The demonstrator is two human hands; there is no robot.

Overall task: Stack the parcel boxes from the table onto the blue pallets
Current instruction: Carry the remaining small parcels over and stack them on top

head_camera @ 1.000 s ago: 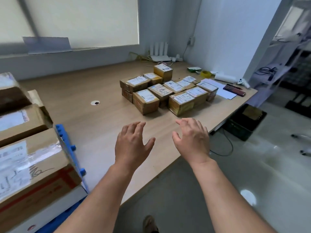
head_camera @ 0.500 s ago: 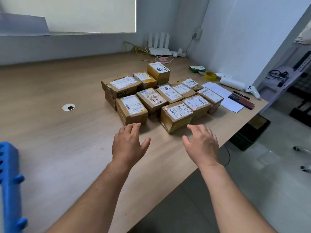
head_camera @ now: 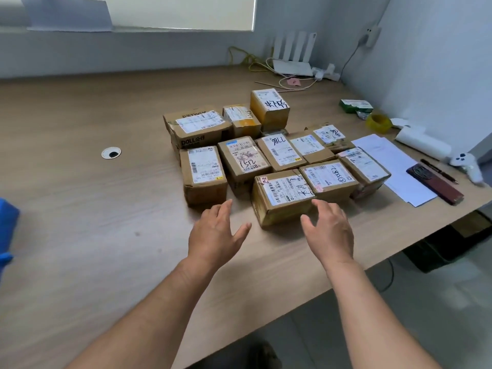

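Both hands above the tabletop (head_camera: 80, 222), fingers spread and released, grasping nothing. Left hand (head_camera: 214, 235) and right hand (head_camera: 328, 231) flank the nearest parcel box (head_camera: 282, 199), which lies just beyond the fingertips, at the front of the box cluster.

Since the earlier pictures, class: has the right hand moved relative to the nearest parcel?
Yes. The right hand has closed in on the nearest parcel; its fingertips now overlap the front edge.

Pale grey walls (head_camera: 431, 49), bright blinded window (head_camera: 181, 9), glossy grey floor (head_camera: 439, 302).
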